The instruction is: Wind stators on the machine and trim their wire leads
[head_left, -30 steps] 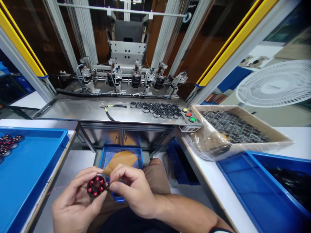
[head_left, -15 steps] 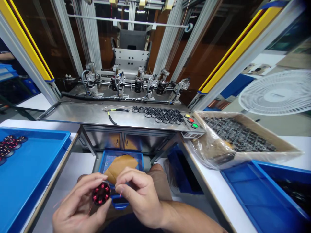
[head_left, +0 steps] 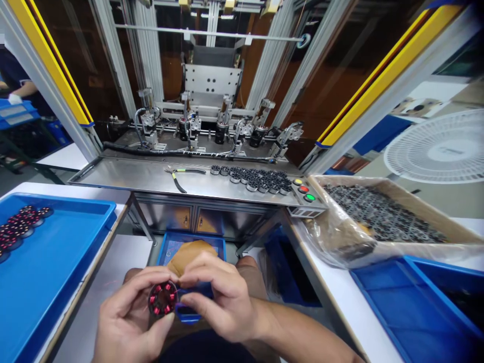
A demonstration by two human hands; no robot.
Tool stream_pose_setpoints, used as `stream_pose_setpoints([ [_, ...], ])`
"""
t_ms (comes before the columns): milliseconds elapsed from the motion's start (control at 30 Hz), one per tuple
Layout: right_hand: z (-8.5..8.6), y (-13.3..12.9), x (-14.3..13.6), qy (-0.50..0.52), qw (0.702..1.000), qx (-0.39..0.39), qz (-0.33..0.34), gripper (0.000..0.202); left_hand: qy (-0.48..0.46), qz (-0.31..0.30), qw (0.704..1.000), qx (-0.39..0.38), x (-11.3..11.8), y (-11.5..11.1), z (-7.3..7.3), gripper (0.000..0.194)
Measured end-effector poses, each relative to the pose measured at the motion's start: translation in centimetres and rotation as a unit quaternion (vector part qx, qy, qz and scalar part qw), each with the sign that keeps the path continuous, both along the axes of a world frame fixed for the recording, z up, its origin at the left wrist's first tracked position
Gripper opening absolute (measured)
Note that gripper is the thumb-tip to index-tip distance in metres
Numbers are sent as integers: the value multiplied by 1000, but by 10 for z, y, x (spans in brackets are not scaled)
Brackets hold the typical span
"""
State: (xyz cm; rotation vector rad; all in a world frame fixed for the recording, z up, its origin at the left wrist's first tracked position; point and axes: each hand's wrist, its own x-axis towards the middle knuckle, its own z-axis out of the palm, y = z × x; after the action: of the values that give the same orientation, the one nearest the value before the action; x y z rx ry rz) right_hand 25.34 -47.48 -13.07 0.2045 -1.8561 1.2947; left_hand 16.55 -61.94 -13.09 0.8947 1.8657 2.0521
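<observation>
My left hand (head_left: 132, 317) is closed around a round black part with red wire coils (head_left: 162, 298), its face turned up toward me. Close on its right side, my right hand (head_left: 223, 297) has its thumb and index finger near the rim; the thumb is slightly apart from the index finger, and whether it pinches a thin wire is too small to tell. Behind the hands lies brown paper (head_left: 192, 252) in a blue bin (head_left: 164, 247). Similar coiled parts (head_left: 22, 224) sit in the blue tray (head_left: 60, 252) on the left.
Ahead, a metal shelf (head_left: 117, 174) holds pliers (head_left: 179, 181), many black rings (head_left: 260, 179) and a button box (head_left: 308, 201) before a machine. A lined carton (head_left: 385, 209) and blue bin (head_left: 385, 292) stand right, near a white fan (head_left: 446, 148). A person's gloved hand (head_left: 15, 99) shows far left.
The view has shifted a little, so the shelf and machine appear further right. The held part has turned slightly, and my right hand has moved closer to its rim.
</observation>
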Motion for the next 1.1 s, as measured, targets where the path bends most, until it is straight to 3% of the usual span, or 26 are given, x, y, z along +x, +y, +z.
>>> stream_pose_setpoints([
  [100,2,-4,0,-2,1000,0,-21,4,9,7,1000,2,1,-1,-3,24],
  [300,-2,-27,10,-28,994,-88,-63,7,215,41,976,-10,-6,-4,-10,42],
  [400,-4,-29,10,-9,995,-81,-50,7,236,49,971,-4,-6,-2,-10,43],
  [500,-2,-17,9,4,999,-46,-18,4,165,39,985,14,-3,-1,-8,40],
  [633,10,10,3,21,999,34,20,25,-47,6,999,11,2,-2,1,26],
  [700,19,21,-1,15,994,86,61,27,-120,-18,993,-13,4,-3,5,30],
  [900,34,30,-11,9,973,195,123,19,-212,-81,972,-55,4,-1,12,38],
  [1000,35,29,-13,14,968,208,137,18,-230,-108,965,-60,4,1,14,32],
  [1100,32,26,-11,21,972,189,138,15,-253,-141,956,-48,3,2,15,39],
])
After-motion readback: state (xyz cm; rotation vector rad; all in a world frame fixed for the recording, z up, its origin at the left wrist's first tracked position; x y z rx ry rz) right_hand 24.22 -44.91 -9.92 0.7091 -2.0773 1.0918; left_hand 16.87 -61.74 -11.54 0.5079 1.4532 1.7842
